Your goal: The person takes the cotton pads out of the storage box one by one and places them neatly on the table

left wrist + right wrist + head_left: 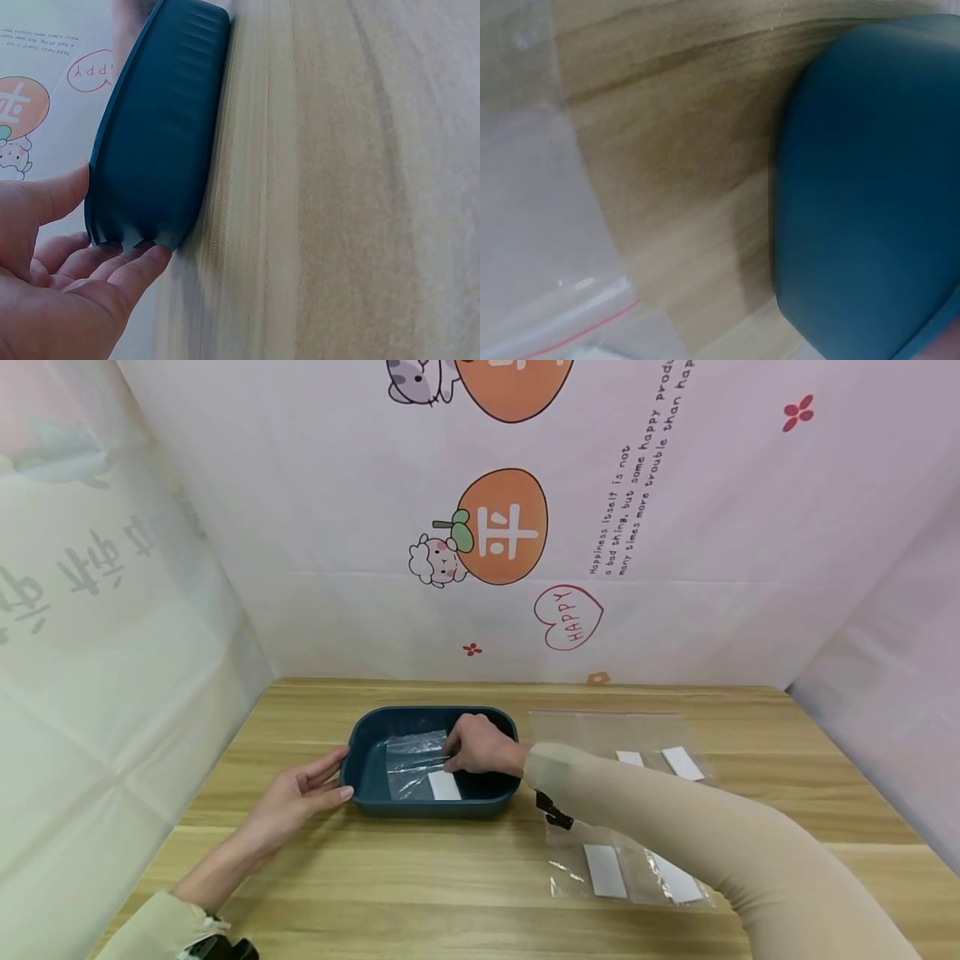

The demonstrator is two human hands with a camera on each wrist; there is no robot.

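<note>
A dark teal rectangular bin stands on the wooden table, and in the left wrist view its long outer side shows. My left hand touches the bin's left end with thumb and fingertips; in the left wrist view the fingers rest against the end wall. Inside the bin lies a clear plastic bag with a white label. My right hand reaches in over the right rim, thumb and fingers pinching the bag's right edge. The right wrist view hides that grip and shows the bin's outer wall.
Right of the bin, partly under my right forearm, several clear bags lie on the wooden table, with white labels such as one at the front. A red zip line shows on one. A printed white cloth hangs behind.
</note>
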